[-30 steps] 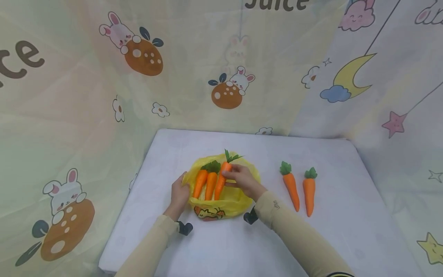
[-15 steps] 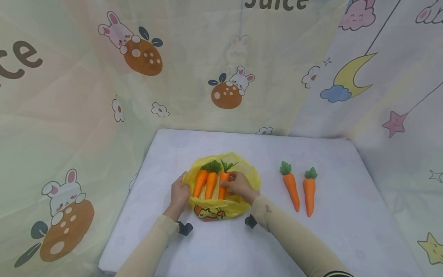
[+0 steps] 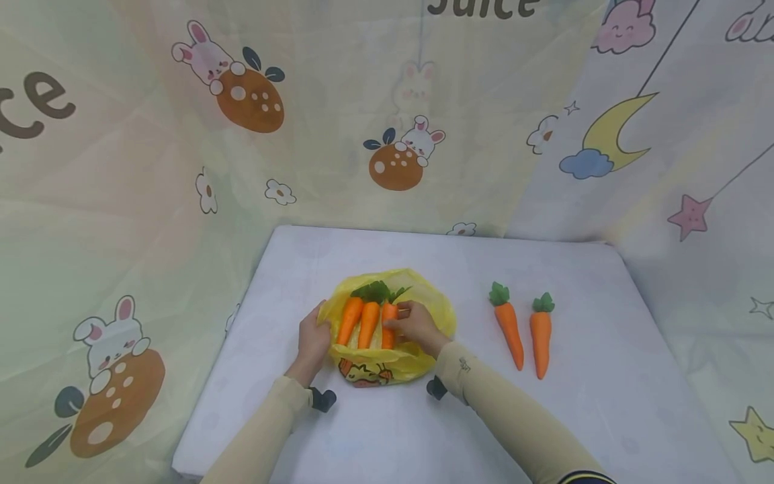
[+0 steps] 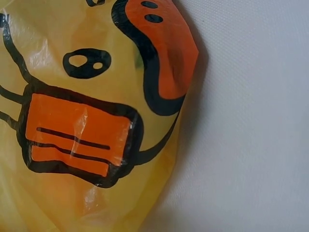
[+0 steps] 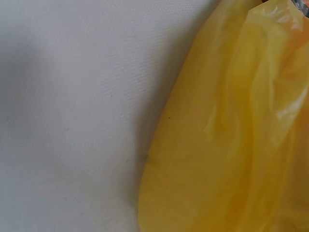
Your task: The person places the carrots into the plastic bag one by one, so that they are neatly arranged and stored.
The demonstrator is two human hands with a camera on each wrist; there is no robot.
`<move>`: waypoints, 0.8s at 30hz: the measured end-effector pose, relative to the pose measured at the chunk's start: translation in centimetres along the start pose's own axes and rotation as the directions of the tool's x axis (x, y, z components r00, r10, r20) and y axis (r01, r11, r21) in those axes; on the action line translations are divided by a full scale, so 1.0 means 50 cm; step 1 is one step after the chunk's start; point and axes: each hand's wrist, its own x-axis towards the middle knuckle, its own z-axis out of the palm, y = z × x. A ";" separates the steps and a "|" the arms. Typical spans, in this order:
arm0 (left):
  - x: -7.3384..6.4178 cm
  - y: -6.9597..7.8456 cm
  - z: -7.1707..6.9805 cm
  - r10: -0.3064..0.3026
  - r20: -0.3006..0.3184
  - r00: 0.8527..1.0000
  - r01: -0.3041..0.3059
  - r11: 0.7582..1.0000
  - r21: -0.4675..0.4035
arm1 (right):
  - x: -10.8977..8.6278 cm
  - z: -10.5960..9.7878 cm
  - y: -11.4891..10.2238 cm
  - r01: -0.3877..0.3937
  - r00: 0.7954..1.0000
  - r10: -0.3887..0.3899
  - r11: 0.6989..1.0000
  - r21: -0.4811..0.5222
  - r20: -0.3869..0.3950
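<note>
A yellow plastic bag (image 3: 432, 302) lies with its mouth spread wide in the middle of the table. My left hand (image 3: 312, 341) grips its left edge. Inside the bag my right hand (image 3: 421, 327) pinches a carrot (image 3: 390, 329) between thumb and fingers, its leafy top pointing away from me. Two more carrots, a left one (image 3: 349, 321) and a middle one (image 3: 368, 324), lie beside it in the bag. The left wrist view shows the bag's printed cartoon face (image 4: 87, 63); the right wrist view shows the bag's plain side (image 5: 203, 145). Neither wrist view shows a hand.
Two loose carrots, one tilted (image 3: 509, 335) and one nearly straight (image 3: 541, 343), lie on the white table (image 3: 605, 417) to the right of the bag. A printed cloth (image 3: 326, 101) hangs behind the table and at its sides.
My right hand has lowered the carrot toward me into the bag, beside the other two. The left hand has stayed at the bag's edge.
</note>
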 end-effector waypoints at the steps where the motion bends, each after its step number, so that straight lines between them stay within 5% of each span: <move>1: 0.000 0.000 0.000 0.000 0.001 1.000 0.000 1.000 -0.001 | 0.000 0.000 0.000 0.003 1.000 -0.003 1.000 0.001 0.002; 14: -0.002 0.000 0.001 0.005 -0.002 1.000 -0.005 1.000 0.000 | 0.010 0.000 0.013 0.006 1.000 -0.006 0.998 0.056 -0.003; 24: 0.002 -0.002 0.001 0.027 -0.001 1.000 -0.027 1.000 0.002 | -0.011 -0.002 0.003 0.066 0.998 -0.066 0.996 -0.062 -0.010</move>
